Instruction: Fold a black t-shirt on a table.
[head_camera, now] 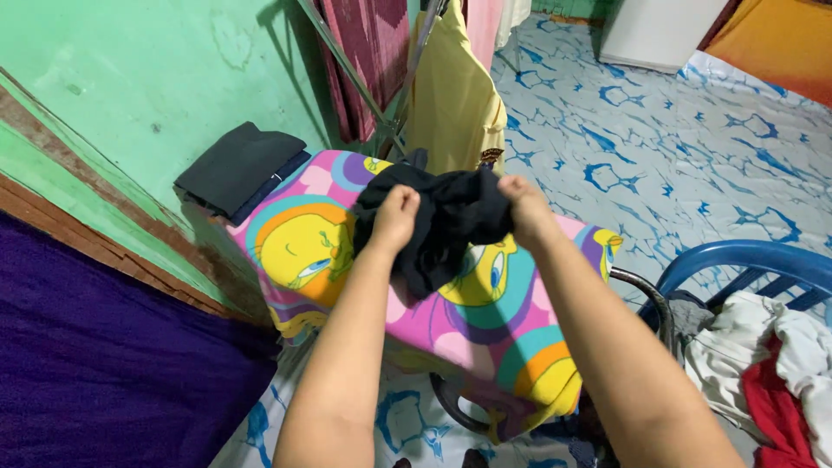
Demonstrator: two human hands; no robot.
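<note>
Both my hands grip a crumpled black garment [451,217] held up in front of me. My left hand [397,217] clutches its left side and my right hand [524,208] its right side; the cloth hangs down between them. Right below it lies a bright cartoon-print cloth [338,251], pink with yellow bird figures, spread over a raised surface. A folded stack of dark clothes [238,169] rests at the far left end of that surface, against the green wall.
A drying rack [381,95] with a yellow garment [455,95] and a maroon cloth [368,52] stands behind. A blue plastic chair [745,260] at right holds white and red clothes [771,364]. Purple fabric [104,347] lies at left. A white appliance [659,30] stands far back.
</note>
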